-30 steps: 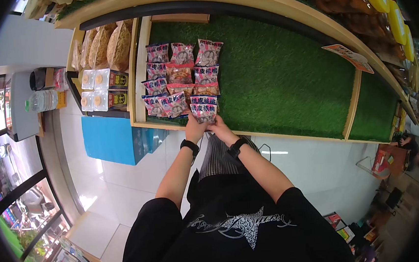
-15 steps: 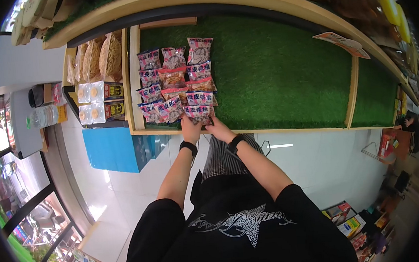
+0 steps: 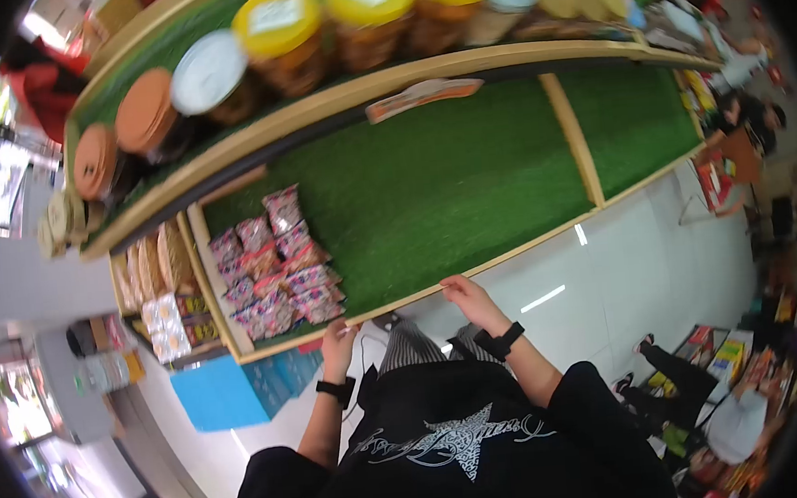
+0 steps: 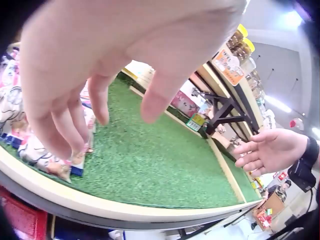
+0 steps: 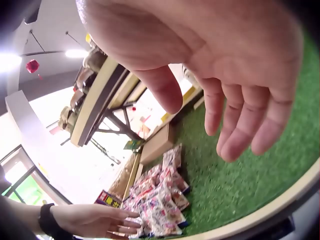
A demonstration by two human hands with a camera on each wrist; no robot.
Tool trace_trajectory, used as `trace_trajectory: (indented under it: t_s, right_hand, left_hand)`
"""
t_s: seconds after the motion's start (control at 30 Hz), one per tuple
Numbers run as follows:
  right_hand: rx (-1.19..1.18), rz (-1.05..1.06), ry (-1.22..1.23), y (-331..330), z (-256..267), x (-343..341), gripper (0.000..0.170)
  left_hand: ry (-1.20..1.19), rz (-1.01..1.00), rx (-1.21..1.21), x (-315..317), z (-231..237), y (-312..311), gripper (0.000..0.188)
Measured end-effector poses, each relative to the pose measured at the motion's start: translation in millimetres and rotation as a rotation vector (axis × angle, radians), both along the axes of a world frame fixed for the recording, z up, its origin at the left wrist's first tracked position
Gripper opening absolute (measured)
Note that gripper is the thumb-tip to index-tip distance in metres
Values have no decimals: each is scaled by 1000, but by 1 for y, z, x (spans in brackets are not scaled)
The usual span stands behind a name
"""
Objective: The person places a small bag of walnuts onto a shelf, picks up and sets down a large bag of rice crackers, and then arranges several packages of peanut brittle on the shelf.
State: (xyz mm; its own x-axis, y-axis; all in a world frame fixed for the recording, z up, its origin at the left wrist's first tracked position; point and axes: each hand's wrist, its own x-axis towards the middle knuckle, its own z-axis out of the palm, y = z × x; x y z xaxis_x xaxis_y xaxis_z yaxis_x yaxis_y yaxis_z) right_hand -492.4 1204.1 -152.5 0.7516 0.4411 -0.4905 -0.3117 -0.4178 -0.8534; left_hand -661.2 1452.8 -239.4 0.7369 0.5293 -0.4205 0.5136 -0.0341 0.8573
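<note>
In the head view, blur hides the print on the pink packets (image 3: 271,313) along the left edge of the counter (image 3: 431,186) and the lettering on the sign (image 3: 424,99). In the left wrist view, the left grip (image 4: 107,47) partly covers the packets; the frame crops some.

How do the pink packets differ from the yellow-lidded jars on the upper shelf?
The pink packets are crinkled, printed bags, while the yellow-lidded jars are round and rigid-looking. The packets lie crowded together on the lower shelf; the jars stand side by side on the upper shelf. The left hand is near the packets, but not near the jars. Both rest on wood-edged, green-lined shelves.
</note>
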Motion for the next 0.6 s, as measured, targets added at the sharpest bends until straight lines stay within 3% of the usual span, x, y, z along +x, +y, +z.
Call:
trace_trajectory:
  t_s: [0.13, 0.37, 0.6]
  right_hand:
    - [50, -232, -167, -57, 37, 1, 26]
    - [107, -495, -329, -170, 88, 2, 22]
    - [-48, -757, -513, -314, 126, -12, 21]
  left_hand:
    - [35, -204, -269, 53, 37, -44, 41]
    - [-166, -370, -177, 150, 121, -172, 44]
    - [-261, -639, -246, 195, 170, -310, 39]
